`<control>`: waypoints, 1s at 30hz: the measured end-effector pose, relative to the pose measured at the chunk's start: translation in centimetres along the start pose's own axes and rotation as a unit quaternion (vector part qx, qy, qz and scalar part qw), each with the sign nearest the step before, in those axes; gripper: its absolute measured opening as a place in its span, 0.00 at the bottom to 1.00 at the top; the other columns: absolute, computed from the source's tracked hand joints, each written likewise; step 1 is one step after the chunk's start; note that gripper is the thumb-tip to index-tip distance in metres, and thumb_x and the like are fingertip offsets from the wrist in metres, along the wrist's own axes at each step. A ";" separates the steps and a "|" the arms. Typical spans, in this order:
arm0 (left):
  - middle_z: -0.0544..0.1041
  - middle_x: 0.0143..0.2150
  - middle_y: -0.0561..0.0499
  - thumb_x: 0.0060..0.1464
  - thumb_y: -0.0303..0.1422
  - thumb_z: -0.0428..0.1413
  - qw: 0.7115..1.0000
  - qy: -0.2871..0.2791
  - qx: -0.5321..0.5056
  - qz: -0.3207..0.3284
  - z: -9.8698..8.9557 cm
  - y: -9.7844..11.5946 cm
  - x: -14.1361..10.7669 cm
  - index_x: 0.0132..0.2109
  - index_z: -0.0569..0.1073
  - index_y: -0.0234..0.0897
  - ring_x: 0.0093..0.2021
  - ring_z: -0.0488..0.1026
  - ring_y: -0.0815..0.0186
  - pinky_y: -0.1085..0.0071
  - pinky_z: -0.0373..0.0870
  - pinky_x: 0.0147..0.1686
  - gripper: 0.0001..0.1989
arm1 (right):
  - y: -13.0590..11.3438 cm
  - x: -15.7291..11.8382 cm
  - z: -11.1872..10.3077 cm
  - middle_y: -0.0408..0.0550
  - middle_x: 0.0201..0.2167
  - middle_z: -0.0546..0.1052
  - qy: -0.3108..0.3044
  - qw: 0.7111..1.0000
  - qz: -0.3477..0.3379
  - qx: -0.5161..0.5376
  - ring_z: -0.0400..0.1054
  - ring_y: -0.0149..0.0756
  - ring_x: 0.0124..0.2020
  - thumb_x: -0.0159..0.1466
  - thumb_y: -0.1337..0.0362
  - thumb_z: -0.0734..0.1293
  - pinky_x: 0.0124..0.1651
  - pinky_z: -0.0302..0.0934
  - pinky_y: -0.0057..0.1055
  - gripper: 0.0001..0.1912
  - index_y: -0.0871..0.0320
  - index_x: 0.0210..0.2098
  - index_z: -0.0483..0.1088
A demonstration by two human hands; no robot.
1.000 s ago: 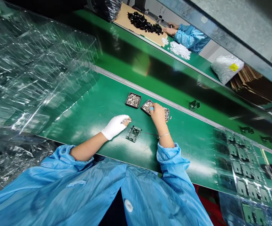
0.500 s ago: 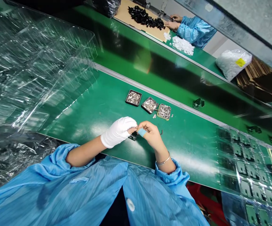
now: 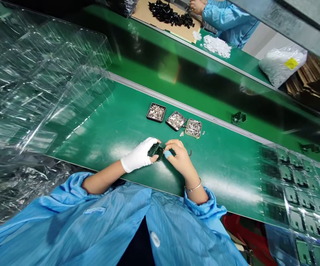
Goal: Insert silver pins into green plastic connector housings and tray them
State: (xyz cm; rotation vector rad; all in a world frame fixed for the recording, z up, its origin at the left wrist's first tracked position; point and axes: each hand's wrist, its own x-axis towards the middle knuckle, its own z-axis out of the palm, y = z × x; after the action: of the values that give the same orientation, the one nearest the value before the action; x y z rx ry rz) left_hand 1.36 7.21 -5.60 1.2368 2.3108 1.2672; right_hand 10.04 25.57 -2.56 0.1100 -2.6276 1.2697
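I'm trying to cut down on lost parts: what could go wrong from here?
The green circuit board might slip, as only the white-gloved left hand clearly grips it. The right hand, close beside it, could knock it. Loose metal pieces beside the rightmost small tray might get swept away.

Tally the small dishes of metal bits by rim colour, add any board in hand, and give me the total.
Black-rimmed dishes: 2
Pale-rimmed dish: 1
Board, held in the left hand: 1
Total: 4
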 end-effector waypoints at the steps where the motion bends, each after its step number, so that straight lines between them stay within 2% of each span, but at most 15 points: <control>1: 0.71 0.49 0.43 0.50 0.33 0.55 1.000 0.008 0.002 0.010 0.1 0.2 0.1 0.53 0.64 0.35 0.50 0.71 0.57 0.61 0.70 0.52 0.22 | 0.1 -0.1 0.1 0.50 0.42 0.73 -0.002 1.000 -0.007 -0.010 0.66 0.39 0.47 0.58 0.72 0.61 0.53 0.60 0.40 0.07 0.56 0.33 0.69; 5: 0.70 0.48 0.41 0.49 0.33 0.54 0.998 0.025 0.024 0.049 -0.1 0.9 0.4 0.51 0.65 0.33 0.50 0.70 0.56 0.59 0.69 0.52 0.21 | 0.1 -0.1 0.1 0.50 0.41 0.72 -0.002 0.999 -0.028 -0.034 0.65 0.39 0.46 0.57 0.74 0.60 0.52 0.60 0.39 0.09 0.56 0.34 0.68; 9: 0.71 0.48 0.40 0.49 0.32 0.54 0.997 0.026 0.055 0.049 -0.1 1.2 0.3 0.50 0.66 0.34 0.50 0.70 0.55 0.58 0.69 0.52 0.20 | -0.2 -0.2 0.1 0.51 0.41 0.72 -0.007 0.998 -0.048 -0.039 0.65 0.39 0.46 0.57 0.75 0.59 0.51 0.60 0.39 0.10 0.57 0.35 0.68; 18: 0.71 0.47 0.39 0.49 0.31 0.53 0.991 0.039 0.099 0.084 0.0 1.4 0.1 0.50 0.66 0.30 0.48 0.70 0.54 0.57 0.70 0.50 0.20 | -0.2 -0.3 0.0 0.51 0.41 0.72 -0.044 0.997 -0.034 -0.060 0.65 0.39 0.46 0.57 0.76 0.58 0.52 0.60 0.38 0.11 0.57 0.35 0.67; 23: 0.71 0.48 0.38 0.49 0.32 0.54 0.993 0.028 0.097 0.064 0.1 1.2 -0.2 0.50 0.67 0.31 0.50 0.69 0.53 0.56 0.69 0.51 0.20 | -0.1 -0.4 0.7 0.51 0.42 0.73 -0.029 0.997 0.009 -0.068 0.66 0.39 0.45 0.57 0.76 0.57 0.51 0.61 0.35 0.12 0.57 0.36 0.66; 25: 0.71 0.49 0.39 0.48 0.33 0.55 0.996 0.015 0.078 0.043 -0.3 1.3 -0.1 0.51 0.66 0.32 0.51 0.70 0.54 0.57 0.69 0.52 0.21 | -0.1 -0.4 0.9 0.50 0.39 0.75 -0.032 0.996 0.034 -0.075 0.68 0.38 0.43 0.58 0.76 0.57 0.48 0.62 0.34 0.13 0.57 0.37 0.66; 28: 0.71 0.49 0.41 0.47 0.36 0.57 0.997 -0.039 0.063 0.017 -1.5 2.3 0.3 0.52 0.65 0.33 0.50 0.70 0.55 0.60 0.69 0.50 0.24 | -0.6 -0.4 1.1 0.48 0.37 0.76 -0.048 0.992 0.046 -0.106 0.69 0.39 0.40 0.58 0.75 0.58 0.46 0.62 0.33 0.12 0.57 0.38 0.67; 30: 0.73 0.45 0.44 0.51 0.36 0.55 0.992 -0.082 0.097 -0.005 -2.5 3.2 0.9 0.48 0.68 0.34 0.46 0.72 0.56 0.61 0.70 0.47 0.18 | -1.2 -0.2 1.2 0.49 0.38 0.76 -0.061 0.988 0.037 -0.134 0.69 0.40 0.41 0.58 0.74 0.58 0.45 0.62 0.34 0.12 0.57 0.38 0.68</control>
State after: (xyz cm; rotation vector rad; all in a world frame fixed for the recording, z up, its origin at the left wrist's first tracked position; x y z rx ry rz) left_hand 1.30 7.31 -1.44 1.3327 2.3605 0.9157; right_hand 10.27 23.89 -2.43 0.0461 -2.9036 0.9444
